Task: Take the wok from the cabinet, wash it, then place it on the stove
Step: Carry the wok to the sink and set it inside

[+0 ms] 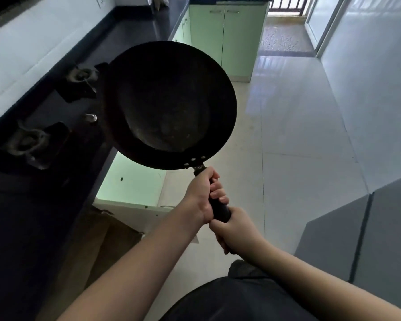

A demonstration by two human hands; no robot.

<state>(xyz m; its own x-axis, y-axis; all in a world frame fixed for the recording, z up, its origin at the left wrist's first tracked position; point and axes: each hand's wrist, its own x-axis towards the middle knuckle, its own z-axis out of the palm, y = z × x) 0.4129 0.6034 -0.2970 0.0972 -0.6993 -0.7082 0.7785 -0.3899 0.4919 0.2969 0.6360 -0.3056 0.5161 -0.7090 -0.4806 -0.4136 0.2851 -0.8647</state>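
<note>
Both hands are gripping the wok's (pixel 169 105) handle, left hand (pixel 200 196) ahead of right hand (pixel 235 230), fingers wrapped tight. I'm holding it in the air, overhanging the stove's (pixel 46 135) front edge. It's out of the cabinet (pixel 130 181); whether it's washed, I can't tell, and setting down is remaining.

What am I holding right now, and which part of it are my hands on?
The wok, by its black handle. The left hand grips the handle nearer the pan; the right hand grips its end.
</note>
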